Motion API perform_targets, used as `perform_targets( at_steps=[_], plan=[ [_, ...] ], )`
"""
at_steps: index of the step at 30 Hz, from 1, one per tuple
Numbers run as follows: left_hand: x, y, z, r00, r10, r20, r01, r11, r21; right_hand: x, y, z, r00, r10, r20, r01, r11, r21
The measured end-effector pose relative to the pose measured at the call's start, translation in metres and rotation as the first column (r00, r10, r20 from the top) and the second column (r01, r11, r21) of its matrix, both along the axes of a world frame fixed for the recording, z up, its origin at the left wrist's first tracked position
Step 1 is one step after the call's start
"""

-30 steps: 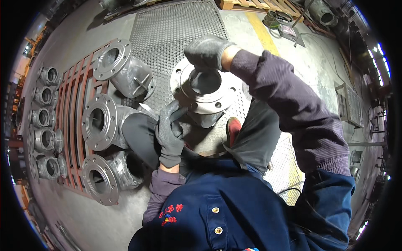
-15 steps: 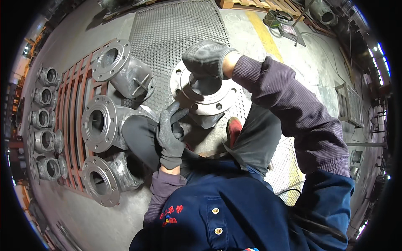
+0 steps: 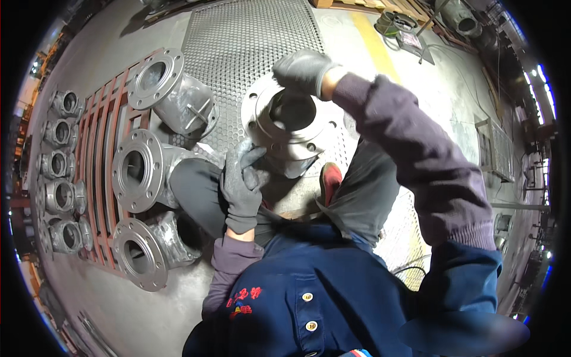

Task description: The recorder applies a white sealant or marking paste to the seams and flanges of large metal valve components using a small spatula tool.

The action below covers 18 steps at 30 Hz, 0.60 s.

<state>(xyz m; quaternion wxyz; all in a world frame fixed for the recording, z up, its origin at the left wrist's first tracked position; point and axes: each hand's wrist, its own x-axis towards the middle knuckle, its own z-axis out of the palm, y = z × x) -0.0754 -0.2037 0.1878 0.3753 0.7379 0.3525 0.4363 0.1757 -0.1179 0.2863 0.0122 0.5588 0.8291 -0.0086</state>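
Your right hand (image 3: 304,70) is closed over the far rim of the flanged valve body (image 3: 291,122) at frame centre; your left hand (image 3: 242,184) grips its near lower-left edge. Three larger flanged castings (image 3: 138,169) crowd the left, perforated floor plate (image 3: 250,35) lies open above.

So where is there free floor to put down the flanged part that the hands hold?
The perforated metal plate is bare beyond the held flanged part, up to its far edge. The concrete floor by the yellow line is free too. On the left it is crowded: three large flanged castings on the red rack, small ones behind.
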Motion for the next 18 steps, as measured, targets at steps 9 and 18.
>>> perform_targets(
  at_steps=[9,18],
  plan=[
    [0.006,-0.001,0.007,0.991,-0.051,0.127,0.071,0.985,-0.159,-0.007,-0.011,-0.004,1.000,0.014,0.018,-0.015,0.998,0.055],
    [0.011,0.012,-0.004,0.993,-0.002,-0.120,0.036,0.960,0.279,-0.018,0.006,0.017,0.976,-0.137,0.172,0.162,0.976,-0.147]
  ],
)
